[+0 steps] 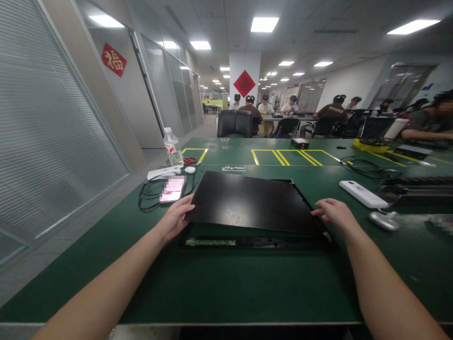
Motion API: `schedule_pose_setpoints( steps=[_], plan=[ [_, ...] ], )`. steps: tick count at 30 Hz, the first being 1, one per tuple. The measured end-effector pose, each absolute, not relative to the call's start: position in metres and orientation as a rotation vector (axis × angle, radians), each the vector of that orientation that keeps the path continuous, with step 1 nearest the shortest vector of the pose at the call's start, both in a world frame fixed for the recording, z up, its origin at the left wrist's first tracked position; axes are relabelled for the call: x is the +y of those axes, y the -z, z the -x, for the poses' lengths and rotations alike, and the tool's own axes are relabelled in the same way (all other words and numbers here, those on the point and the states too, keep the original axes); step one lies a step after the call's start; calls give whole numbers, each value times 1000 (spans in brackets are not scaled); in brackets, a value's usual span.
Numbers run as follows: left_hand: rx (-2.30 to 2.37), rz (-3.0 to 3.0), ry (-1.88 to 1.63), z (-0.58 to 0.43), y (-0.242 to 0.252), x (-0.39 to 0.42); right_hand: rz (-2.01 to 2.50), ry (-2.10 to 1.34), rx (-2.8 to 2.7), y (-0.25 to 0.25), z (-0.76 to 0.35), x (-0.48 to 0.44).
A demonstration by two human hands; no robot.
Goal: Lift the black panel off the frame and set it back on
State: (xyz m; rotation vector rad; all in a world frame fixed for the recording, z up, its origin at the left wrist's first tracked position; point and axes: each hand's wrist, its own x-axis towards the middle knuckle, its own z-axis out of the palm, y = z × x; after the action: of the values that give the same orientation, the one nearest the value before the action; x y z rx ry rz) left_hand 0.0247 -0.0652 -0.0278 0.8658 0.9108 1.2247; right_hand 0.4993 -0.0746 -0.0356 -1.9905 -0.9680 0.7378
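A glossy black panel (247,200) is tilted above a black frame (276,243) on the green table, its left side raised. My left hand (176,218) pinches the panel's left edge between thumb and fingers. At the right side, my right hand (331,213) has its fingertips bent against the edge where panel and frame meet; which of the two they grip is hard to tell. Along the frame's near side runs a green circuit strip (210,242).
Left of the panel lie a lit phone (172,190), cables, a water bottle (172,147) and red scissors (190,161). To the right are a white power bank (364,194) and a silver mouse-like object (384,221). Several people sit farther back.
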Motion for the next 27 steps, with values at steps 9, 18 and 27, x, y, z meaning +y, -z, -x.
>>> schedule_pose_setpoints(
  steps=[9, 18, 27],
  plan=[
    [927, -864, -1186, -28, 23, -67, 2136, -522, -1181, 24, -488, -82],
    [955, -848, -1180, -29, 22, -68, 2187, -477, -1247, 21, -484, -85],
    [946, -838, -1169, -29, 24, -67, 2206, -486, -1272, 22, -487, -83]
  ],
)
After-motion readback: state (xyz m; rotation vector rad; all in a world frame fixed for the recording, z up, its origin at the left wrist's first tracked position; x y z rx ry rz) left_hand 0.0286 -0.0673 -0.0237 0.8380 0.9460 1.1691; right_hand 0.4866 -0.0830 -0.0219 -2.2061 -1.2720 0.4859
